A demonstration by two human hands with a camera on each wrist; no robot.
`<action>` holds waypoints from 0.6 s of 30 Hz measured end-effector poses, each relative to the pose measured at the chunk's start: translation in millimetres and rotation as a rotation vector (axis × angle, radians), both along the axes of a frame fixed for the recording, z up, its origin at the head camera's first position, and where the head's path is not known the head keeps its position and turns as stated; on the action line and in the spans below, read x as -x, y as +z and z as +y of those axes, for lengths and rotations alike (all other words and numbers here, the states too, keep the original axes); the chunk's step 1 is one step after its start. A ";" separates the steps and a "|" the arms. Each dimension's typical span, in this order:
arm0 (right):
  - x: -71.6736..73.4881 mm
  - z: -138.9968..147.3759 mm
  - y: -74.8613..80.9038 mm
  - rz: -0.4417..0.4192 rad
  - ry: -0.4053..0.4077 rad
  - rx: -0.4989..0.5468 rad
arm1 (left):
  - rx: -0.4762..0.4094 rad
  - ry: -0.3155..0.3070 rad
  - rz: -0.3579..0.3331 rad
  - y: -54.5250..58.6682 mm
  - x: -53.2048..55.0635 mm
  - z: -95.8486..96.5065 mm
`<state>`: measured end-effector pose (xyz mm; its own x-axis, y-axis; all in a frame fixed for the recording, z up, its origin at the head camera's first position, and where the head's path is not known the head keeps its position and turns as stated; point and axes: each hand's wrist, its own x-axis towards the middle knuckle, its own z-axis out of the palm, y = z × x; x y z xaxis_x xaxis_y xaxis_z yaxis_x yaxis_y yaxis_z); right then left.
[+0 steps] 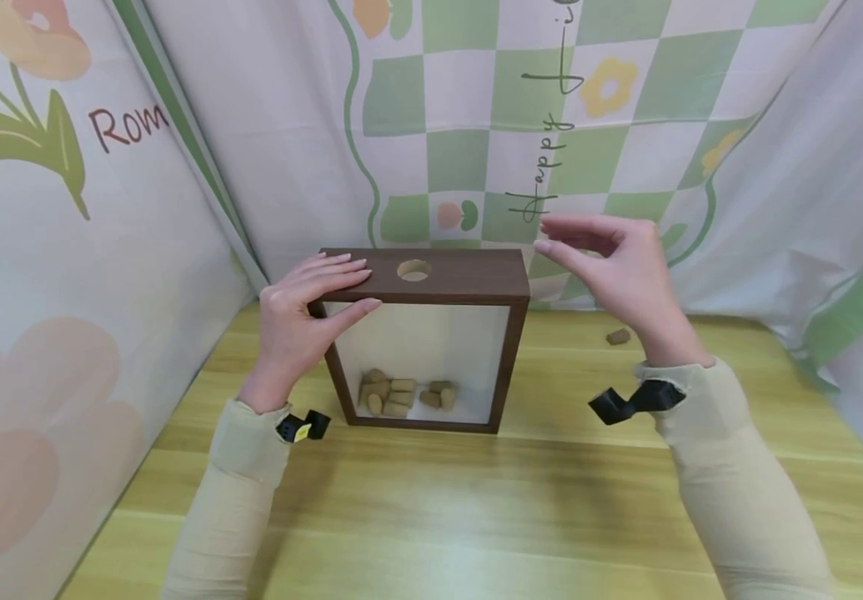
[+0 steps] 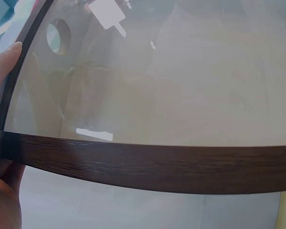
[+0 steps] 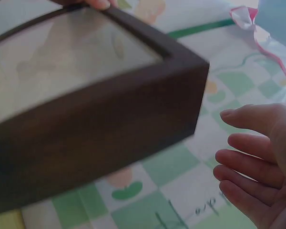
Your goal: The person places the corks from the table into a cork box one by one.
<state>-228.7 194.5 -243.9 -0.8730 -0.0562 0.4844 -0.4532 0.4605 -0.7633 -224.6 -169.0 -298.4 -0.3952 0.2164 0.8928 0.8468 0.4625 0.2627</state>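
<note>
A dark brown shadow box point(image 1: 509, 358) with a clear front and a round hole point(image 1: 414, 271) in its top stands upright on the table. Several tan, cork-like pieces point(image 1: 401, 398) lie at its bottom inside. My left hand point(image 1: 303, 312) grips the box's top left corner, fingers across the top and thumb on the front edge. In the left wrist view the thumb point(image 2: 7, 59) touches the frame. Off the box's top right corner, my right hand point(image 1: 614, 267) is raised, fingers loosely bent with nothing in them. The right wrist view shows it apart from the box point(image 3: 181, 81).
One small brown piece point(image 1: 618, 337) lies on the wooden table point(image 1: 431, 508), behind and to the right of the box. A checkered green and white curtain point(image 1: 461, 108) hangs close behind. Another printed cloth point(image 1: 41, 292) hangs along the left side.
</note>
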 end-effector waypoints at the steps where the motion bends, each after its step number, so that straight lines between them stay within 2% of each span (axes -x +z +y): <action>1: 1.5 5.8 -2.4 -0.002 -0.013 0.004 | -0.001 0.000 -0.001 0.2 -0.1 0.1; 5: 7.5 28.9 -12.7 -0.016 -0.058 -0.003 | -0.007 -0.003 -0.003 0.8 -0.3 0.6; 10: 18.3 56.6 -30.1 -0.092 -0.136 -0.084 | -0.006 -0.009 -0.001 1.6 -0.1 0.2; 14: 30.9 79.2 -50.8 -0.167 -0.192 -0.135 | 0.002 -0.006 0.004 1.7 -0.8 -0.1; 18: 42.4 103.7 -76.2 -0.267 -0.215 -0.149 | 0.002 -0.005 -0.002 0.5 -1.5 0.3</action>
